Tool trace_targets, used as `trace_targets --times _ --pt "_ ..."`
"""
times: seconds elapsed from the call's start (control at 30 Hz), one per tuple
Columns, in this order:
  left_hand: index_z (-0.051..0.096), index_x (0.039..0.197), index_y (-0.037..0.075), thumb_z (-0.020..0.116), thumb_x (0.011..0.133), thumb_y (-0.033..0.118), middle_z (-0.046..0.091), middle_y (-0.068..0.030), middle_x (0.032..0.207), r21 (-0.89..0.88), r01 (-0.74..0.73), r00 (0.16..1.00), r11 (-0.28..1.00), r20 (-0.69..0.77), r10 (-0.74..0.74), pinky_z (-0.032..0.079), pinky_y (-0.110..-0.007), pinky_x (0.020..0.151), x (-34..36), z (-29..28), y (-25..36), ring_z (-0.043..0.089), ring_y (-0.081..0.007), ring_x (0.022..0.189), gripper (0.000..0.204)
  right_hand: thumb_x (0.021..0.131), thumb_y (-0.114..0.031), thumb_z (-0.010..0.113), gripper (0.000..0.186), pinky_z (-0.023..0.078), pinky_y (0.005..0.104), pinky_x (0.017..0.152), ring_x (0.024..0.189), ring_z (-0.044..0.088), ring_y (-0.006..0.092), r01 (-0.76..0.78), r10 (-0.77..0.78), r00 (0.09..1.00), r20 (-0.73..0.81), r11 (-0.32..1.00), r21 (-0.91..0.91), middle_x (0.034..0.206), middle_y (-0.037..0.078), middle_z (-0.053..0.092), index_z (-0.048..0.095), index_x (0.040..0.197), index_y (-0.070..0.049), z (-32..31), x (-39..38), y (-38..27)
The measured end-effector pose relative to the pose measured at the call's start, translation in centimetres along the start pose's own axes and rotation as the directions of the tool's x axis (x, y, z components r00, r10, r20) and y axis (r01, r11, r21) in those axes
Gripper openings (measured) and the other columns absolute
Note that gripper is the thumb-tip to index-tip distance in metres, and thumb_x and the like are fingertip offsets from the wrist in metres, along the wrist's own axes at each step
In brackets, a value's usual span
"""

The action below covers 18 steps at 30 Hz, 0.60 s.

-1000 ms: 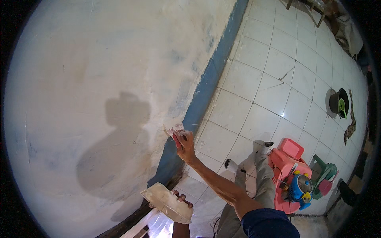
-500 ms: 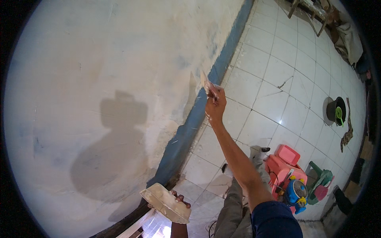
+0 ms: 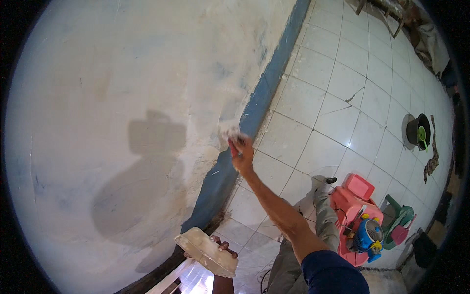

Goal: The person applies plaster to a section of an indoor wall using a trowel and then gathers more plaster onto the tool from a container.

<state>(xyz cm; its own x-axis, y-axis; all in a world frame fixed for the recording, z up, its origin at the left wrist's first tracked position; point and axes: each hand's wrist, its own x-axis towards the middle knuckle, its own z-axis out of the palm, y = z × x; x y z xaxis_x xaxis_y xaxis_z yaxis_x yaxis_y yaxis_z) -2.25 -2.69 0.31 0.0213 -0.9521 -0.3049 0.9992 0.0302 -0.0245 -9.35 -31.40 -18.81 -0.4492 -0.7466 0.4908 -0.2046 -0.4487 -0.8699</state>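
Observation:
My right hand is closed on a putty knife with a reddish handle and a pale, smeared blade, which is blurred against the plastered wall just beside the blue painted band. Its fingers are coated with pale paste. Low in the view, my left hand grips a cream rectangular board or shallow holder with paste on it, held out from the wall; its fingers curl over the far edge and part of the hand is hidden underneath.
White tiled floor runs along the wall. At right are a dark bucket with a green dipper, a pink plastic item, a blue fan and a green stool. A wooden frame and sacks lie top right.
My right hand with the knife first swept up and right along the band, then dropped back down and left, ending higher than at first. My left hand shifted only slightly.

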Motion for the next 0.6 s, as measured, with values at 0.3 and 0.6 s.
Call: trace_targets --times 0.3,0.6 --pt "0.036 0.131 0.017 0.048 0.088 0.044 0.040 0.0034 0.130 0.022 -0.010 1.000 1.000 0.005 0.010 0.037 -0.064 0.083 -1.5 -1.4 1.6 0.045 -0.0223 0.110 0.052 0.076 0.015 0.049 0.038 0.044 0.0314 0.077 0.092 0.054 0.0235 -0.352 0.354 0.935 0.026 0.915 0.199 0.096 0.011 0.051 0.062 0.108 0.001 -1.6 0.3 -2.4" --pt "0.036 0.132 0.018 0.054 0.084 0.049 0.043 0.0035 0.128 -0.018 0.048 0.998 0.999 0.047 -0.047 0.036 -0.063 0.087 -1.7 -2.4 2.6 0.046 -0.0223 0.110 0.060 0.080 0.010 0.045 0.034 0.042 0.0258 0.077 0.086 0.051 0.0185 -0.031 0.049 0.977 -0.205 0.995 0.091 0.100 0.009 0.051 0.063 0.107 0.001 0.4 10.3 1.0"
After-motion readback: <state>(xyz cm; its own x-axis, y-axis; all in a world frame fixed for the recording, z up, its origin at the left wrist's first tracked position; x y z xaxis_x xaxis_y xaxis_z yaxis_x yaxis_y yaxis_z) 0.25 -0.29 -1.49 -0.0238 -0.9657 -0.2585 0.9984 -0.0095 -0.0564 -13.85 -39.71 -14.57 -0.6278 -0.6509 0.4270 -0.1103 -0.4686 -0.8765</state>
